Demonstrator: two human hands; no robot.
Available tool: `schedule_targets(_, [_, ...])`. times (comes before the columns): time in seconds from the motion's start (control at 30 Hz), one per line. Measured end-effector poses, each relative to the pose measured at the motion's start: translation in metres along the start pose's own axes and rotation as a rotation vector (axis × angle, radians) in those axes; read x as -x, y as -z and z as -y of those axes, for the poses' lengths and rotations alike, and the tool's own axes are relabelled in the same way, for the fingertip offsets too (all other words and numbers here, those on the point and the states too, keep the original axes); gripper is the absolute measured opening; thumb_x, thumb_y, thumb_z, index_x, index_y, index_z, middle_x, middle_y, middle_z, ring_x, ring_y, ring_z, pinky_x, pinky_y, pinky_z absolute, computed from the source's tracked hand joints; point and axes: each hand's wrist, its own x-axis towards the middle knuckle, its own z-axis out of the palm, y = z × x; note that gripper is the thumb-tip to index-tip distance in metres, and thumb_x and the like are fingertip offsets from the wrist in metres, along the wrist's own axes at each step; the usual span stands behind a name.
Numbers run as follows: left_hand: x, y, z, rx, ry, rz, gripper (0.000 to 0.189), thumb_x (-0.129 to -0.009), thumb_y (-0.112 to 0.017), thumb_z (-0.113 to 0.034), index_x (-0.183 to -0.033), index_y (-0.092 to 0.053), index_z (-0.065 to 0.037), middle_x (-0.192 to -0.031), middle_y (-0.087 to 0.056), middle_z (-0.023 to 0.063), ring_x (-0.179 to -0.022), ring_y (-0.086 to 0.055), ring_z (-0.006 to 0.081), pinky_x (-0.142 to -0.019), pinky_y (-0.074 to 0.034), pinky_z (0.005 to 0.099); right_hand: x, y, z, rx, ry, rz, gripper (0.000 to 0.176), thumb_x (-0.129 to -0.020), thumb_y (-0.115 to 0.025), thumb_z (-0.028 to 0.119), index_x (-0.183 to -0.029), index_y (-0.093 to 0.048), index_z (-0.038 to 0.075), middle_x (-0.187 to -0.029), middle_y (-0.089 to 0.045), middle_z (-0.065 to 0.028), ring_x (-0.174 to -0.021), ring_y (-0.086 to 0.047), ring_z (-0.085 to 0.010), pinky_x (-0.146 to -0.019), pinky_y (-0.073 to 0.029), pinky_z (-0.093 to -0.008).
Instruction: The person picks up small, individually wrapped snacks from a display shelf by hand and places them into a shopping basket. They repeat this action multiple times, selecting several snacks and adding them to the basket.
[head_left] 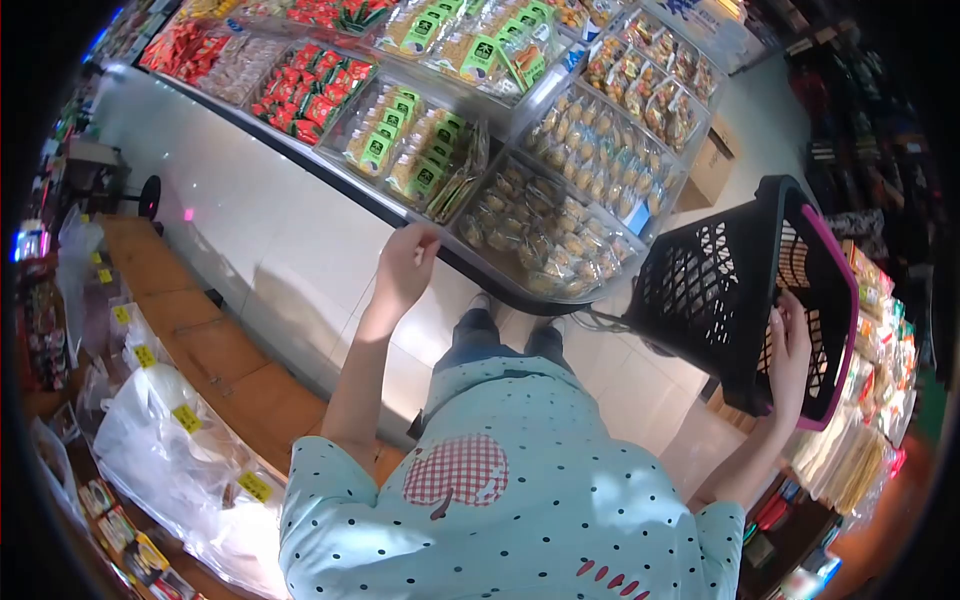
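My left hand (404, 268) hovers by the front edge of the display stand, its fingers loosely curled and nothing showing in them. Just beyond it, clear bins hold green-labelled food packets (425, 178) and small clear-wrapped brown items (545, 235). On the right, a black plastic shopping basket (700, 280) with a pink handle (846, 268) stands tilted in view beside the stand. My right hand (790, 345) overlaps the basket's opening, close to its rim, fingers stretched upward with no item visible in them.
Red packets (310, 92) fill bins at the upper left of the stand. A cardboard box (708, 168) sits behind it. Wooden cabinets (210, 345) and plastic bags with yellow tags (165, 430) line the left. Packaged goods (865, 400) are stacked at right.
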Motion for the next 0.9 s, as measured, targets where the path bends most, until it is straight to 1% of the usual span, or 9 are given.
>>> schedule_targets(0.03, [-0.011,-0.005,-0.005,0.008,-0.003,0.019,0.006,-0.08,-0.06,-0.002,-0.086,-0.058,-0.002,-0.078,-0.061,0.0108,-0.073,-0.058,0.0251,-0.066,-0.046,0.0333,0.001,-0.009,-0.001,0.027,0.083,-0.128,0.033,-0.094,-0.051,0.017,-0.122,-0.05,-0.001,-0.114,-0.056,-0.0181,-0.111,-0.052,-0.0279,-0.095,-0.038,-0.0347])
schedule_targets(0.1, [-0.03,-0.02,-0.017,0.019,-0.258,0.111,0.014,-0.077,-0.063,-0.002,-0.09,-0.058,-0.002,-0.084,-0.059,0.0113,-0.08,-0.056,0.0268,-0.069,-0.046,0.0337,0.01,-0.022,0.038,0.244,0.175,-0.365,0.031,-0.092,-0.053,0.015,-0.118,-0.052,-0.002,-0.117,-0.054,-0.0194,-0.113,-0.05,-0.0308,-0.097,-0.037,-0.0366])
schedule_targets(0.17, [-0.04,-0.038,-0.026,-0.036,-0.329,0.181,0.018,-0.074,-0.064,-0.001,-0.091,-0.058,-0.002,-0.088,-0.058,0.011,-0.085,-0.055,0.0273,-0.073,-0.046,0.0352,0.014,-0.043,0.065,0.128,0.306,-0.443,0.027,-0.087,-0.058,0.011,-0.11,-0.056,-0.002,-0.115,-0.056,-0.0179,-0.11,-0.052,-0.031,-0.097,-0.038,-0.0375])
schedule_targets(0.27, [-0.051,-0.067,-0.015,-0.195,-0.429,0.299,0.023,-0.07,-0.065,-0.001,-0.092,-0.058,-0.003,-0.093,-0.056,0.0108,-0.092,-0.053,0.0283,-0.079,-0.045,0.0379,0.015,-0.091,0.098,-0.002,0.443,-0.27,0.029,-0.08,-0.065,0.009,-0.105,-0.057,-0.003,-0.112,-0.057,-0.0181,-0.104,-0.055,-0.0327,-0.091,-0.043,-0.0386])
schedule_targets(0.33, [-0.054,-0.087,-0.001,-0.295,-0.462,0.358,0.026,-0.068,-0.065,-0.002,-0.092,-0.058,-0.003,-0.094,-0.055,0.0108,-0.096,-0.052,0.0288,-0.081,-0.044,0.0391,0.007,-0.141,0.103,-0.037,0.512,-0.041,0.028,-0.08,-0.065,0.013,-0.105,-0.058,0.0,-0.111,-0.058,-0.017,-0.101,-0.056,-0.0336,-0.087,-0.045,-0.0403])
schedule_targets(0.43, [-0.055,-0.109,0.016,-0.424,-0.494,0.469,0.028,-0.066,-0.066,-0.005,-0.092,-0.059,-0.005,-0.095,-0.054,0.0113,-0.096,-0.051,0.03,-0.081,-0.044,0.0397,0.002,-0.232,0.098,-0.05,0.449,0.135,0.019,-0.08,-0.062,0.013,-0.094,-0.056,0.002,-0.092,-0.056,-0.0141,-0.089,-0.057,-0.0329,-0.078,-0.047,-0.0428])
schedule_targets(0.73, [-0.052,-0.124,0.017,-0.604,-0.534,0.374,0.019,-0.066,-0.064,-0.008,-0.086,-0.065,-0.009,-0.098,-0.05,0.0134,-0.1,-0.046,0.0301,-0.078,-0.039,0.0385,0.001,-0.353,0.089,0.382,0.396,0.156,0.016,-0.076,-0.061,0.017,-0.087,-0.059,0.005,-0.086,-0.059,-0.0114,-0.078,-0.063,-0.028,-0.071,-0.047,-0.0459])
schedule_targets(0.83, [-0.046,-0.124,0.01,-0.625,-0.397,0.359,0.016,-0.07,-0.062,-0.012,-0.085,-0.065,-0.011,-0.099,-0.049,0.0128,-0.102,-0.045,0.0293,-0.079,-0.038,0.0378,-0.001,-0.359,0.089,0.398,0.43,0.108,0.021,-0.076,-0.063,0.021,-0.088,-0.058,0.005,-0.079,-0.063,-0.0116,-0.068,-0.065,-0.0302,-0.066,-0.049,-0.0443])
schedule_targets(0.9, [-0.045,-0.127,0.01,-0.645,-0.356,0.284,0.015,-0.071,-0.061,-0.013,-0.086,-0.066,-0.012,-0.099,-0.049,0.0118,-0.101,-0.045,0.0286,-0.079,-0.037,0.0377,-0.007,-0.363,0.094,0.322,0.31,0.301,0.019,-0.076,-0.062,0.019,-0.088,-0.056,0.005,-0.072,-0.065,-0.0148,-0.067,-0.066,-0.0306,-0.06,-0.051,-0.0418])
